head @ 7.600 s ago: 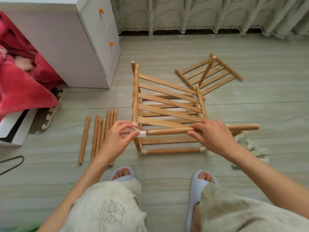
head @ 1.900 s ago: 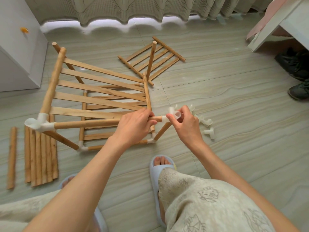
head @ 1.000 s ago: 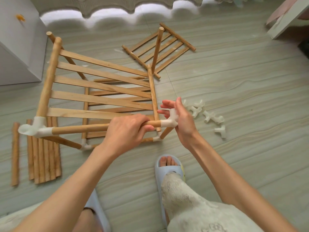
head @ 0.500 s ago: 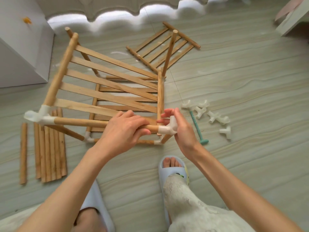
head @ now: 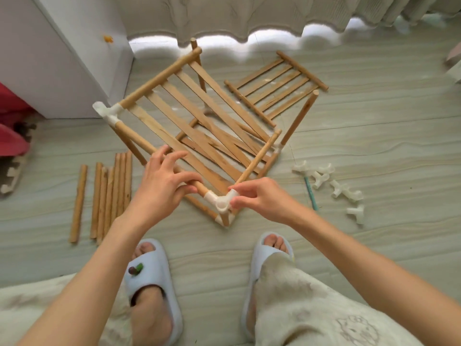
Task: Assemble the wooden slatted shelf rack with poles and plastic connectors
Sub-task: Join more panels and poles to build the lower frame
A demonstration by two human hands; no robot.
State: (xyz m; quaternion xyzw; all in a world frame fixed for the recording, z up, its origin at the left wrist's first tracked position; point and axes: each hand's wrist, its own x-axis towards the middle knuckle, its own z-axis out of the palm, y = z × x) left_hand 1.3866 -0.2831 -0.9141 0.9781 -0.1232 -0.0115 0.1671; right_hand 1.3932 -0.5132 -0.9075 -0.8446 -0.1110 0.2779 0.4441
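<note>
The half-built wooden rack [head: 199, 116] stands on the floor in front of me, its upper slatted shelf tilted like a diamond. My left hand [head: 162, 188] curls round the near front pole [head: 139, 141] of that shelf. My right hand [head: 259, 198] pinches the white plastic corner connector [head: 220, 199] at the near corner, where that pole and the right side pole [head: 259, 158] meet. Another white connector [head: 107, 112] caps the left corner. A second slatted panel [head: 274, 88] lies flat behind the rack.
Several loose poles [head: 109, 191] lie on the floor at left. Several spare white connectors [head: 334, 188] and a green-handled tool [head: 310, 193] lie at right. A white cabinet [head: 62, 58] stands at back left, curtains behind. My slippered feet are below the rack.
The rack has swung round so its near corner points at me. The connector now sits on both poles at that corner, and my right hand's fingers have closed on it.
</note>
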